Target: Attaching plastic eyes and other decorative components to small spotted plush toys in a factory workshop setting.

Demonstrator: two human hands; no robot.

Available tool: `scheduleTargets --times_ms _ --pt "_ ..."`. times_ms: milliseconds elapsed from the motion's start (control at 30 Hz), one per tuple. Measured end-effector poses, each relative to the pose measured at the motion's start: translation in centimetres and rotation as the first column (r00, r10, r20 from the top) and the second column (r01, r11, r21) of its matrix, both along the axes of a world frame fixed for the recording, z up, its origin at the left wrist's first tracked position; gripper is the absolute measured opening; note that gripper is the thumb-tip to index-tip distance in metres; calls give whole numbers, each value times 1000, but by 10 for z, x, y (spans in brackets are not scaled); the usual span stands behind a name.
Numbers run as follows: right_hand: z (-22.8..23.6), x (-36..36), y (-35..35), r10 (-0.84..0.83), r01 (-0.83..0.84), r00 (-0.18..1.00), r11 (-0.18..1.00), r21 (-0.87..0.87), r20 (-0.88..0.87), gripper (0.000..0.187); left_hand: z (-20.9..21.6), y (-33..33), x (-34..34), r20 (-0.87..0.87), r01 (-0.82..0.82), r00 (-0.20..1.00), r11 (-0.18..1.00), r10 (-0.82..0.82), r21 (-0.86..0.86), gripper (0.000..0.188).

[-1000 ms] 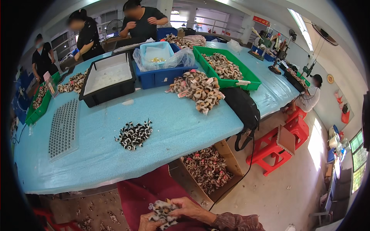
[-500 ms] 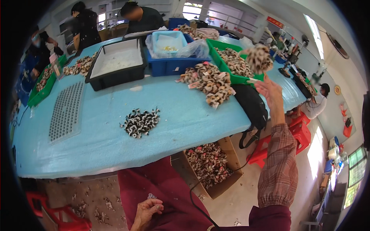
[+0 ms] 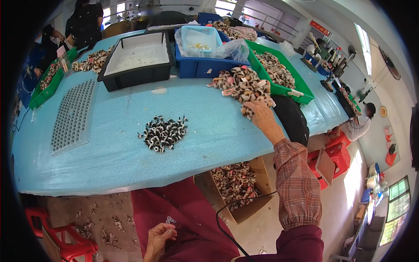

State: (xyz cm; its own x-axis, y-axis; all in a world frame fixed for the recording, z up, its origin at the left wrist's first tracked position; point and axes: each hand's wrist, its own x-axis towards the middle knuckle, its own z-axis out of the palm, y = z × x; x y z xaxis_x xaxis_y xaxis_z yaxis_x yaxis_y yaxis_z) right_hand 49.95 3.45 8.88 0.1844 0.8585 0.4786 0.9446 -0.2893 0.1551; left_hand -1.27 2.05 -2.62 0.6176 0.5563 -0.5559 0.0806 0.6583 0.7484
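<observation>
My right hand [image 3: 265, 118] reaches over the table's edge onto a pile of leopard-print plush pieces [image 3: 251, 87], some with pinkish tags. Its fingers curl over a plush piece [image 3: 247, 112] at the near end of the pile; the fingertips are partly hidden. Low over my dark red apron [image 3: 187, 218], my left hand [image 3: 160, 238] is closed with curled fingers. Small clear discs [image 3: 170, 219] show right beside its fingertips; whether it holds any is unclear. A heap of small black-and-white pegs [image 3: 162, 133] lies on the blue table cover [image 3: 122, 161].
A green tray [image 3: 303, 97] of plush pieces, a blue bin [image 3: 205, 67] and a black tray [image 3: 135, 81] stand behind. A perforated clear sheet [image 3: 73, 115] lies left. Below the edge are a cardboard box [image 3: 257, 205] and red stools [image 3: 338, 157]. Co-workers [image 3: 85, 24] stand far left.
My right hand has come down and left from the green tray to the plush pile. The plush bundle above that tray is gone from the air. My left hand has shifted slightly left.
</observation>
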Motion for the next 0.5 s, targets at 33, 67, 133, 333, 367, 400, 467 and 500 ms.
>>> scheduleTargets --times_ms 33,67,133,333,367,400,467,500 --pt "-3 3 -2 -5 7 999 999 38 -39 39 0 0 0 -1 -9 1000 1000 9 -10 14" --pt "-4 7 -4 -10 16 997 997 78 -76 41 1 0 0 5 -11 1000 1000 11 -9 14" --pt "4 6 -12 68 2 949 975 222 -308 38 6 -1 0 19 -8 1000 1000 8 1 14" --pt "45 -108 -36 437 123 76 888 444 -896 25 27 4 9 109 31 993 995 -41 92 18" --pt "39 -128 -35 446 100 -154 895 435 -882 28 37 6 16 221 4 975 990 -35 140 23" --pt "37 -146 -44 395 51 -207 918 393 -895 31 49 11 27 339 -4 939 983 -60 185 29" --pt "34 -199 -52 286 -5 -250 955 297 -925 32 78 15 47 492 -136 867 988 85 70 38" --pt "28 -219 -56 248 -43 -298 961 273 -922 34 90 16 56 527 -128 843 992 106 4 39"
